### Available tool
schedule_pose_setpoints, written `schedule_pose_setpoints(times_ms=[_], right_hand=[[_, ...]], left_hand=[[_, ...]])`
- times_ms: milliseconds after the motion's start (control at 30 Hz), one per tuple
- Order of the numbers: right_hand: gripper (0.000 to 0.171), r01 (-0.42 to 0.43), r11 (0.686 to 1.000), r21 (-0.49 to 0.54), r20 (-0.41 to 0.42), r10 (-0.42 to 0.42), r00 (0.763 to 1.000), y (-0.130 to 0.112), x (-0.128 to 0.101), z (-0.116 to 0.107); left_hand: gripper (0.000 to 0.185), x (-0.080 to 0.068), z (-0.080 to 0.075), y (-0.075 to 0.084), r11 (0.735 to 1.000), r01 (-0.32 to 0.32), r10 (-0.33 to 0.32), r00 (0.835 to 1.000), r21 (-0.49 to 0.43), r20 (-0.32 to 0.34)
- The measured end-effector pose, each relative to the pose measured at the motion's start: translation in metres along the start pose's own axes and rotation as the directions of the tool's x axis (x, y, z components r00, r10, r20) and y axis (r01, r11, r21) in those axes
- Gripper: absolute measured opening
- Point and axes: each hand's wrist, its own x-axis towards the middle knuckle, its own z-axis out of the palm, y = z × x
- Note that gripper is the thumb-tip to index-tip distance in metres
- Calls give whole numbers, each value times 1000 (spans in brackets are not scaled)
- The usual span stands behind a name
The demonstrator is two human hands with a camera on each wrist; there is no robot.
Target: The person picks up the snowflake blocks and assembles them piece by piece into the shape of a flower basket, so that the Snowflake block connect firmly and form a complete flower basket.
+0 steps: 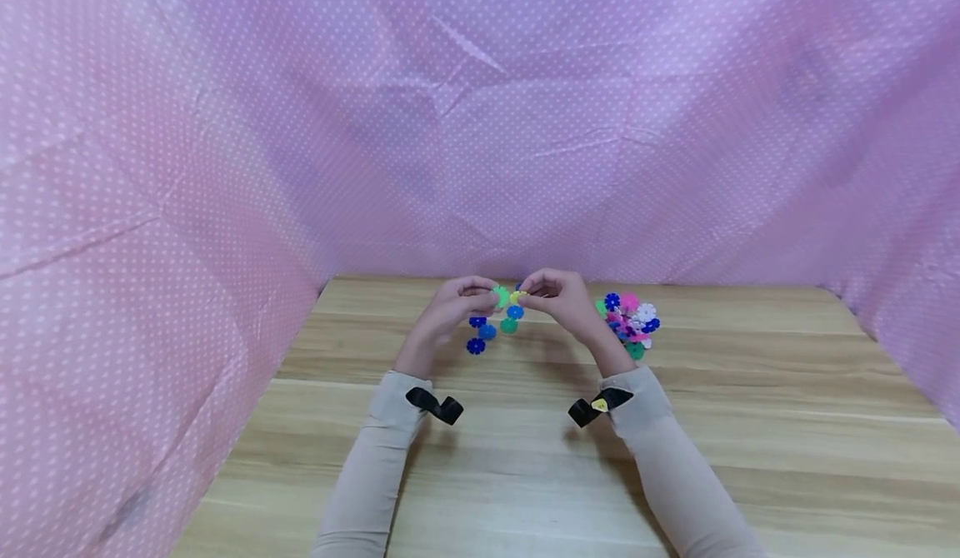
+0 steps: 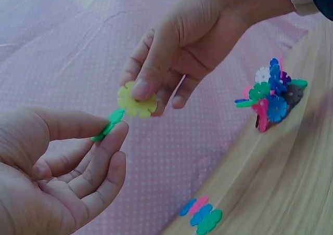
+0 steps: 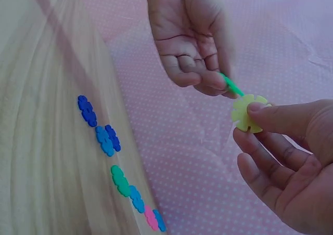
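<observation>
Between thumb and fingertips my left hand point(image 1: 452, 307) pinches a bright green flower-shaped plastic disc point(image 2: 110, 125), turned nearly edge-on in the left wrist view. My right hand point(image 1: 561, 298) pinches a yellow flower-shaped disc point(image 3: 248, 113), its thumb lying over the face. The two discs meet edge to edge in the right wrist view, held up over the table. Below the hands lie several loose discs: dark blue point(image 3: 87, 111), lighter blue point(image 3: 104, 141), teal green point(image 3: 120, 180) and pink point(image 3: 151, 217).
A heap of mixed discs point(image 2: 273, 92), blue, pink, white and green, sits on the wooden table point(image 1: 495, 475) beyond the right forearm. Pink dotted cloth point(image 1: 480, 166) hangs behind the table and along both sides. Black straps point(image 1: 435, 406) are on both wrists.
</observation>
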Motion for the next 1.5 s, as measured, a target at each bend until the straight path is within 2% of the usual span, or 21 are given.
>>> schedule_pose_setpoints(times_ms=[233, 433, 733, 800, 933, 1167, 1300, 1500], right_hand=[[13, 23, 999, 22, -46, -22, 999, 0, -2, 1], [13, 40, 998, 38, -47, -38, 998, 2, -2, 1], [8, 63, 998, -15, -82, -64, 995, 1, 0, 5], [7, 61, 998, -24, -101, -63, 993, 3, 0, 6], [7, 67, 997, 24, -158, -62, 985, 5, -2, 8], [9, 61, 995, 78, -262, -39, 964, 7, -5, 13], [9, 44, 996, 75, -246, -24, 969, 7, -5, 13], [13, -6, 999, 39, -123, 11, 992, 8, -2, 9]], left_hand=[[26, 0, 5, 2, 1000, 13, -13, 999, 4, -35], [27, 1, 9, 1, 999, 38, -38, 998, -5, -49], [24, 3, 17, 0, 998, 33, -37, 995, -52, -89], [23, 3, 18, 0, 998, 28, -34, 995, -59, -95], [21, 3, 22, 0, 997, 22, -30, 994, -78, -108], [23, 6, 28, 0, 988, 36, -56, 990, -151, -132], [24, 4, 28, 3, 991, 51, -66, 990, -124, -127], [28, -1, 18, 2, 990, 122, -126, 991, -73, -53]])
